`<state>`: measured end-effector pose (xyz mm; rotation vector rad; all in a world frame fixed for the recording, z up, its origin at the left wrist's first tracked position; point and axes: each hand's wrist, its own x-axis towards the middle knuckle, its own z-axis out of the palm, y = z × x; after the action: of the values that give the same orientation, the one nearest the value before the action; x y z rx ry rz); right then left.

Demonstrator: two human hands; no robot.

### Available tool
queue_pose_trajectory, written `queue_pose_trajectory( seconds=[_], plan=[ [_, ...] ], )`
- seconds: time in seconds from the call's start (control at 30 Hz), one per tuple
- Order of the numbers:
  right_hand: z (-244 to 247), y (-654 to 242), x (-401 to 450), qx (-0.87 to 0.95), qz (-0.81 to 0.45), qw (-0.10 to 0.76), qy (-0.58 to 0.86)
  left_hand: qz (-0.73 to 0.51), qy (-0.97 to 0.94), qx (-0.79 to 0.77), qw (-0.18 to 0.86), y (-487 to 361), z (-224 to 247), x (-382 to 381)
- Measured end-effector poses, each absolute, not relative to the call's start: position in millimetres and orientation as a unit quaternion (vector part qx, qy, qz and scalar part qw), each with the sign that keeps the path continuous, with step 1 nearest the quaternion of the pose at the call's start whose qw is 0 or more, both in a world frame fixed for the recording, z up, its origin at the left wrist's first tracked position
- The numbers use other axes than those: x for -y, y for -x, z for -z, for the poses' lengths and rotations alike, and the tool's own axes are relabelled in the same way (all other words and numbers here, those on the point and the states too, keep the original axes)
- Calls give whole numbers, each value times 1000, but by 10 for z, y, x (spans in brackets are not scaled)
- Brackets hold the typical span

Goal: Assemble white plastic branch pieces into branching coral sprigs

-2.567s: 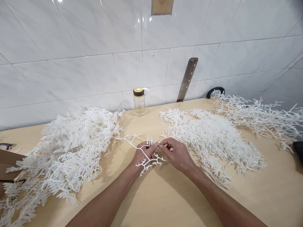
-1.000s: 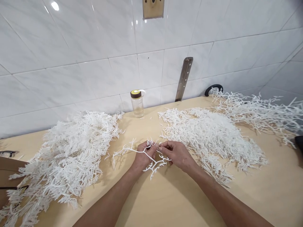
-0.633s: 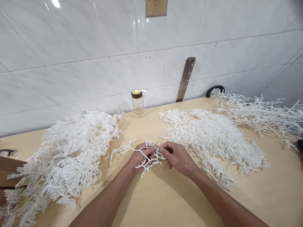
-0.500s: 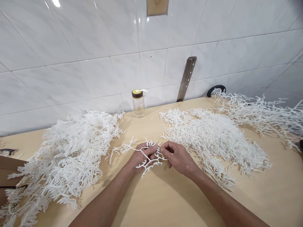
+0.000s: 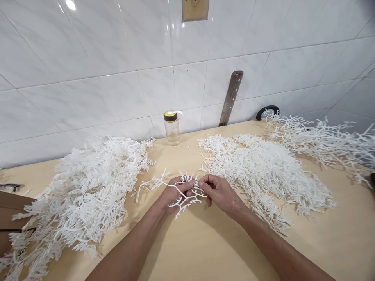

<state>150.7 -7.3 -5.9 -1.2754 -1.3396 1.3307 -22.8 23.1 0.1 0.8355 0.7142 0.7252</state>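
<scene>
A thin white plastic branch (image 5: 183,201) with many forked twigs is held above the middle of the table. My left hand (image 5: 170,197) is closed around it, thumb pressed over the stem, with twigs sticking out on both sides. My right hand (image 5: 223,196) is closed in a pinch, thumb and forefinger meeting at the branch's right-hand twigs. What exactly lies between those fingertips is too small to make out clearly. To the left of my hands lies a heap of feathery white sprigs (image 5: 96,187). On the right is a flatter heap of small white twig pieces (image 5: 263,168).
More bare white branches (image 5: 325,136) spread over the far right corner. A clear bottle (image 5: 172,130) with a dark and yellow lid stands by the tiled wall. A metal bracket (image 5: 231,97) leans there too. At the left edge is a brown cardboard box (image 5: 13,210).
Both hands stay in nearly the same place around the branch. My right fingertips have shifted very slightly at the twigs; the camera view has moved a little.
</scene>
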Motion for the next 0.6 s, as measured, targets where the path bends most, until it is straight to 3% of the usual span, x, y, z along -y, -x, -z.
queue_pose_trajectory(
  seconds=[0.33,0.6],
  plan=[
    [20,-1478,78,537,-496,391,559,-356,-454,-448,684,145,-41,-149],
    [11,-1490,84,556,-468,394,563,-363,-473,-465,655,121,-20,-119]
  ],
)
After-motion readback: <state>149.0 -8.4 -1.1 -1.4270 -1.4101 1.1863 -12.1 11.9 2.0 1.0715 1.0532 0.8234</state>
